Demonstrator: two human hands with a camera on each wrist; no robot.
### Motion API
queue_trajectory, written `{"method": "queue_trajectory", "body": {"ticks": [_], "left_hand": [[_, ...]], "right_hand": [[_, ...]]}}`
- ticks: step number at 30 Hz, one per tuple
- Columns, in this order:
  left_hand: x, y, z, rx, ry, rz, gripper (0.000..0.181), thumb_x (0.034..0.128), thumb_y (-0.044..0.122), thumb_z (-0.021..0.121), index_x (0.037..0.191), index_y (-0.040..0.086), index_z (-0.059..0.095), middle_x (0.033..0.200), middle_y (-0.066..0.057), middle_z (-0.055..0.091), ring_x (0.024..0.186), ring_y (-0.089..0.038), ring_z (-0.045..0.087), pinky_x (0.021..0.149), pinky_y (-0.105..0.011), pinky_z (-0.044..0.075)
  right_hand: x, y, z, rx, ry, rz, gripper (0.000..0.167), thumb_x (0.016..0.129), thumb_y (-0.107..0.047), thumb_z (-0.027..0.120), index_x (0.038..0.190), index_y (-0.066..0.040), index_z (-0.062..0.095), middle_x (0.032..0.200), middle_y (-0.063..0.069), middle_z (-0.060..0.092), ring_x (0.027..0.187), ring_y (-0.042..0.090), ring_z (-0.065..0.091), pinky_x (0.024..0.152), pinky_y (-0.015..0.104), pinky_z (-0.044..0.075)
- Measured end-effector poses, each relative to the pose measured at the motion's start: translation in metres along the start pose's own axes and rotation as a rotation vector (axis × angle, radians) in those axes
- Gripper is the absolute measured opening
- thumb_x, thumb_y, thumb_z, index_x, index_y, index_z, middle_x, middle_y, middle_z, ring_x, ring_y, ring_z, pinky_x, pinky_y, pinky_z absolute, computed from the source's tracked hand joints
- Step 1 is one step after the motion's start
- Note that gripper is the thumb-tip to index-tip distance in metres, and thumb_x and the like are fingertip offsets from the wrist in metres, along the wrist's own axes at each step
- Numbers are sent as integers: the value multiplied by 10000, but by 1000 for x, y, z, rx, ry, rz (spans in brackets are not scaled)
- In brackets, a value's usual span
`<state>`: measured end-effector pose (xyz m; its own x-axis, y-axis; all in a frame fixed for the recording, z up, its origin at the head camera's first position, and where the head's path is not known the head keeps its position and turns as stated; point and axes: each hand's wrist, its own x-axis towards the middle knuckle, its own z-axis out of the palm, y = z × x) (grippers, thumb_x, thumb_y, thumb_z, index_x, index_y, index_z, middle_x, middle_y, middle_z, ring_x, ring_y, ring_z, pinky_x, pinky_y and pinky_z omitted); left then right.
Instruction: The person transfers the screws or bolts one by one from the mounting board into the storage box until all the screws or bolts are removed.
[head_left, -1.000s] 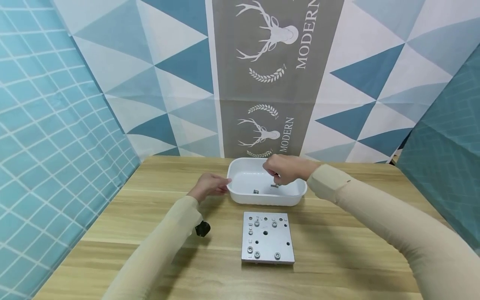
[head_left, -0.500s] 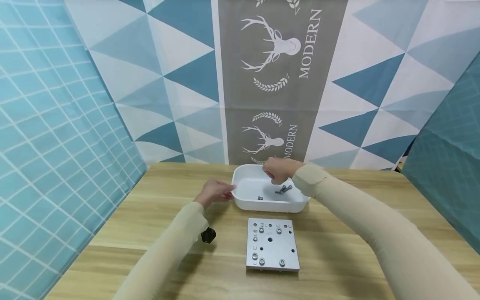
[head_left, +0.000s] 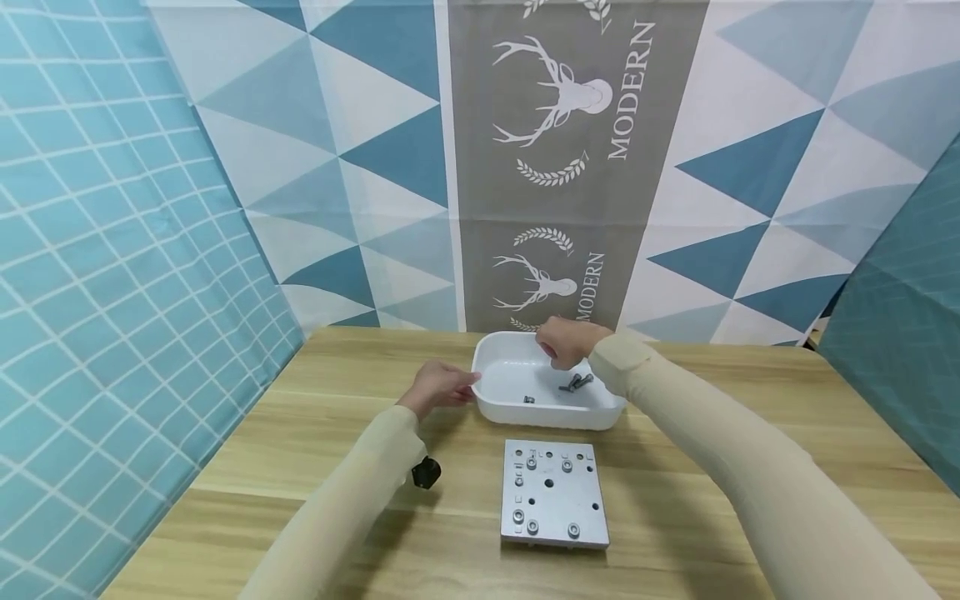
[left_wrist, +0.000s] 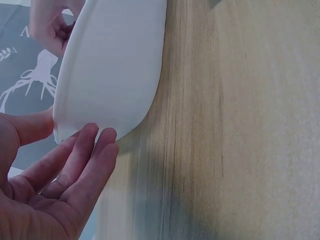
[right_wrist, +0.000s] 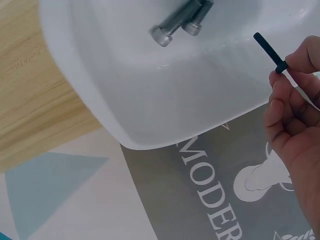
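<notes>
My left hand [head_left: 442, 385] pinches the left end of a white tray [left_wrist: 117, 65], thumb at the rim and fingertips against its outer wall. Over the tray's back part, my right hand [head_left: 567, 342] holds a small dark screw [right_wrist: 270, 51] between thumb and finger, its threaded end pointing out. Silver socket-head screws [right_wrist: 175, 22] lie together on the tray floor below that hand. Another small metal piece [head_left: 529, 400] sits near the tray's front left. In front of the tray lies a square metal plate [head_left: 562, 510] with several holes, some of them filled by socket-head screws.
A wooden table [head_left: 720, 533] carries everything. The patterned cloth backdrop [head_left: 555, 200] rises right behind the tray, and a blue tiled cloth [head_left: 120, 275] stands on the left. A small black object [head_left: 426, 472] shows at the left sleeve.
My right hand has risen off the tray floor, baring the screws beneath it. The left hand keeps its hold on the tray. The whole head view has shifted slightly.
</notes>
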<state>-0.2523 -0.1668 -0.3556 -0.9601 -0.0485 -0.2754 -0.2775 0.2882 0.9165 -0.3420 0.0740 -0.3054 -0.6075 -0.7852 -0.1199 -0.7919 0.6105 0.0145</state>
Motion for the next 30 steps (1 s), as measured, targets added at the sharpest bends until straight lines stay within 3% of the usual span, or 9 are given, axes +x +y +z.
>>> {"method": "queue_trajectory", "body": {"ticks": [8,12,18,24,30], "left_hand": [[-3,4,0,34,8,-13,318,872,197,707,1050,-66,692,863,-153,728,734,-171,708,849,-371,621],[-3,6,-1,47,-1,-22,332,875,206,705,1059,-68,685,826,-127,724,740,-177,712,842,-372,623],[-3,6,-2,47,-22,-36,345,878,211,700,1070,-74,675,763,-93,716,675,-141,694,805,-359,632],[-4,6,-1,42,-24,-27,333,877,217,701,1054,-64,682,813,-129,733,703,-160,708,830,-372,626],[-4,5,-2,50,-21,-25,329,876,212,701,1057,-63,683,841,-145,738,724,-168,714,831,-362,626]], "right_hand": [[0,2,-2,30,3,21,140,732,29,620,852,-43,621,768,35,632,635,108,520,555,180,450],[-3,-1,-5,48,8,-5,110,764,14,628,858,-44,624,738,18,614,619,99,504,539,177,434],[-14,-26,-11,68,49,-156,107,780,-30,670,864,-59,612,705,27,605,617,93,504,555,182,444],[-34,-60,-4,79,121,-337,147,773,-51,693,893,-45,609,726,30,595,641,56,471,574,155,453],[-53,-88,2,132,70,-386,137,813,-50,662,939,-65,610,813,27,614,711,88,511,631,137,461]]}}
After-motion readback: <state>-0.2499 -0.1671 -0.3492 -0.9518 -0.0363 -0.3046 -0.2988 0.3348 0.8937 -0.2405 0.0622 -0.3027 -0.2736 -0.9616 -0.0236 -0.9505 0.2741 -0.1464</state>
